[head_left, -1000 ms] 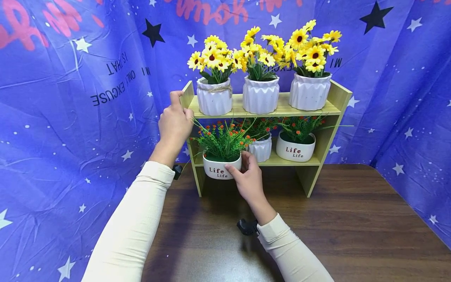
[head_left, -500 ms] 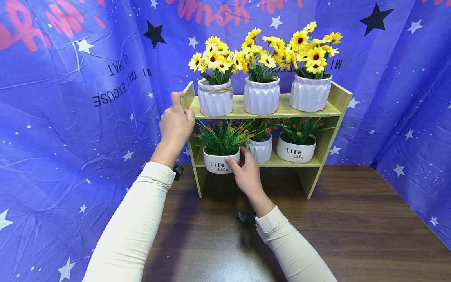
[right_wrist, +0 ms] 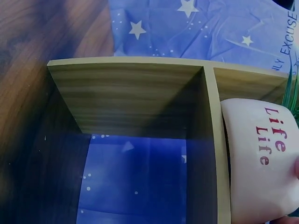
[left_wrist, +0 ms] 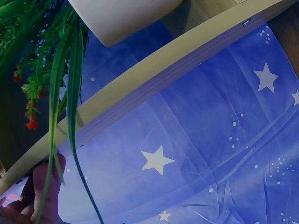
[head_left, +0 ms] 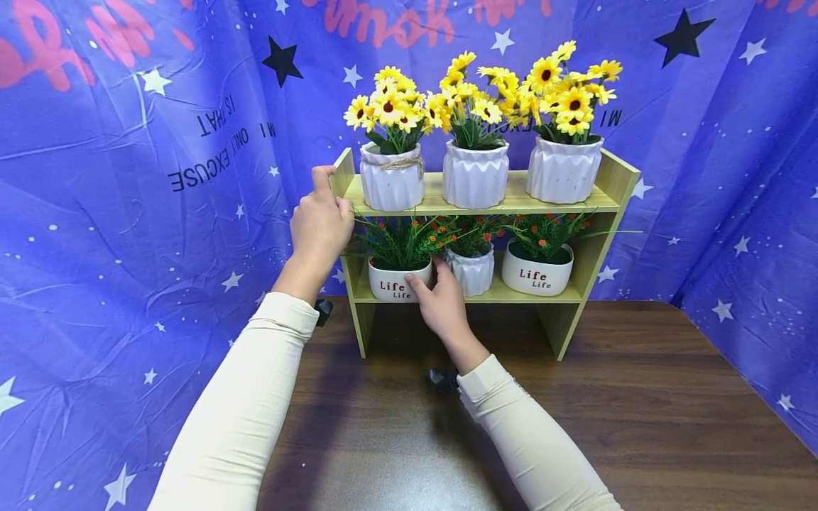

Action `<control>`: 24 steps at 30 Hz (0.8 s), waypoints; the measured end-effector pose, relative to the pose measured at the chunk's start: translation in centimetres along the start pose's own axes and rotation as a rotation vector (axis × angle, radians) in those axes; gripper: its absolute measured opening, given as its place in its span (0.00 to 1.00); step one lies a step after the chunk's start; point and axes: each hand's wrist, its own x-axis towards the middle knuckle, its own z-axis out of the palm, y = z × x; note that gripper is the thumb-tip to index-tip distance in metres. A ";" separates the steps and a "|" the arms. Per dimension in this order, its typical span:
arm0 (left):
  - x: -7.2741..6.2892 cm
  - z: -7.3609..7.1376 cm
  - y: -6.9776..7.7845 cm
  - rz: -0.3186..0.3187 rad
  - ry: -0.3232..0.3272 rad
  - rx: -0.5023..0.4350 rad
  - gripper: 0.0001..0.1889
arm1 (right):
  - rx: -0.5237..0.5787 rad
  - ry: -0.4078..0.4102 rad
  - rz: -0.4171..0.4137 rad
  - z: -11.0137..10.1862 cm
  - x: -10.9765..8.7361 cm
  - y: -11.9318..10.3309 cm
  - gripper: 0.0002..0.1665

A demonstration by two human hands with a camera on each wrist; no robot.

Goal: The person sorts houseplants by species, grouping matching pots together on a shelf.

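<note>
My right hand [head_left: 442, 301] grips the right end of a white oval flowerpot [head_left: 386, 285] lettered "Life Life", thumb in front and fingers behind. Green grass with small orange-red flowers fills the pot. It sits at the left end of the lower board of a wooden shelf [head_left: 511, 292]; in the right wrist view the pot [right_wrist: 257, 182] is right at that board's front edge. My left hand [head_left: 319, 227] holds the shelf's left side panel near the top. In the left wrist view, the thumb [left_wrist: 46, 186] shows against the panel edge [left_wrist: 140, 79], behind hanging grass blades.
A fluted white pot [head_left: 473, 273] and another oval "Life" pot [head_left: 537, 275] stand on the lower board. Above are three white pots of yellow flowers [head_left: 476, 174]. The shelf stands on a brown wooden table [head_left: 639, 397] before a blue starred curtain [head_left: 192, 248].
My right hand has carried the oval pot back and up in view, from in front of the shelf onto its lower board. The left hand has kept its place on the side panel.
</note>
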 end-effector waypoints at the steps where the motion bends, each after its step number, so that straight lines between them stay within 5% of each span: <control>1: 0.0 0.0 0.0 -0.001 -0.002 0.000 0.22 | -0.010 0.001 0.001 0.0 0.1 0.0 0.32; 14: 0.0 0.1 0.1 -0.002 -0.026 0.001 0.23 | -0.099 -0.015 0.028 0.3 1.2 0.0 0.34; 24: -0.5 -1.1 -0.4 -0.003 -0.108 -0.010 0.25 | 0.011 -0.022 0.041 -0.2 -0.1 0.3 0.32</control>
